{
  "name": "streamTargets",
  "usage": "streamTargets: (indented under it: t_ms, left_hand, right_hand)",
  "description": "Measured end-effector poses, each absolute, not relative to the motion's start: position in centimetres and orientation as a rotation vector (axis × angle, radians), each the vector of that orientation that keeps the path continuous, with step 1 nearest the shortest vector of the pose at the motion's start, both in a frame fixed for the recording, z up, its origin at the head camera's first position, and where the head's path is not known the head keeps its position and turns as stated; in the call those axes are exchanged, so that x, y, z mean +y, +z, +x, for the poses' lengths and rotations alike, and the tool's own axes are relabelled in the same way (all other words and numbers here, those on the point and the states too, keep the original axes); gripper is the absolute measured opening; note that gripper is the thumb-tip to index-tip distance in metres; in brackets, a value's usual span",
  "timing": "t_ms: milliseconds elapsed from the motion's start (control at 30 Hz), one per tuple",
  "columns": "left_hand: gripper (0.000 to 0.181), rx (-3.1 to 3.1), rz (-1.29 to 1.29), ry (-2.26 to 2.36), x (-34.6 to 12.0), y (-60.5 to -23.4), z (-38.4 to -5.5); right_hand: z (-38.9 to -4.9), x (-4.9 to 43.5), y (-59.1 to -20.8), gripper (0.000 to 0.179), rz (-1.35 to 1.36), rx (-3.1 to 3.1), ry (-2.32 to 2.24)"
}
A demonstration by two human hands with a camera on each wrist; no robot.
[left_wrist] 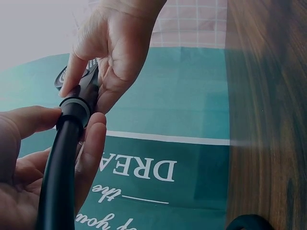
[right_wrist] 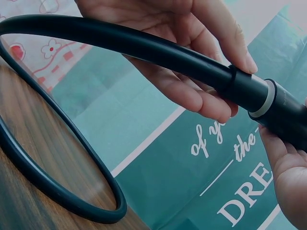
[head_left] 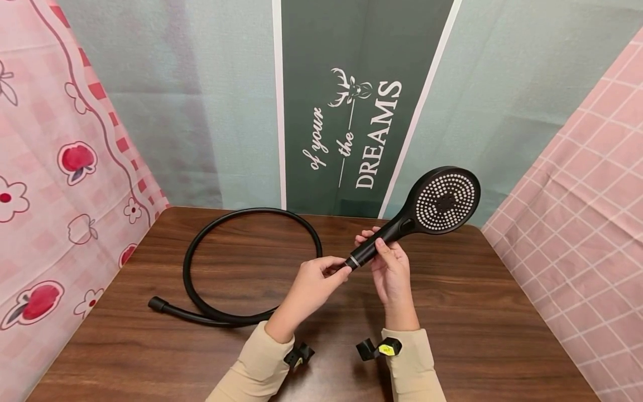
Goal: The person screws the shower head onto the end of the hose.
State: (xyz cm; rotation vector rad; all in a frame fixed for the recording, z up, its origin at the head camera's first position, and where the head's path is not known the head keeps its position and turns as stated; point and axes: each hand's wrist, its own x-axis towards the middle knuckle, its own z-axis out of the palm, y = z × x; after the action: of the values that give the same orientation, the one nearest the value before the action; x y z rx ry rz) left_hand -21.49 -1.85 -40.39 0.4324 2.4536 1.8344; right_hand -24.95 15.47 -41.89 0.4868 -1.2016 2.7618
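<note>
A black handheld shower head (head_left: pixel 409 201) is held up at the right of the head view, its round face with pale nozzles tilted toward me. My right hand (head_left: pixel 393 273) grips the handle between thumb and fingers. Just below it, my left hand (head_left: pixel 313 282) pinches the hose's end connector (right_wrist: pixel 249 92), thumb on one side and fingers on the other. The connector meets the handle's base, where a light ring (right_wrist: pixel 265 99) shows between them. From there the black hose (head_left: pixel 187 268) runs behind my left hand and loops over the table.
The hose's other end fitting (head_left: pixel 158 304) lies at the left of the brown wooden table (head_left: pixel 477 335). Behind stands a green cloth with white lettering (head_left: pixel 379 134). Pink patterned cloths border the left and right sides. Both wrists carry small black devices (head_left: pixel 300 355).
</note>
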Motion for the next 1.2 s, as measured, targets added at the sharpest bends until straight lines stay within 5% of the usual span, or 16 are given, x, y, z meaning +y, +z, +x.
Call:
streamTargets:
  t_ms: [1200]
  left_hand:
    - [0.029, 2.461, 0.430, 1.830, -1.91, -40.24, -21.71]
  right_hand:
    - [-25.23, 15.23, -41.72, 0.021, 0.464, -1.215, 2.775]
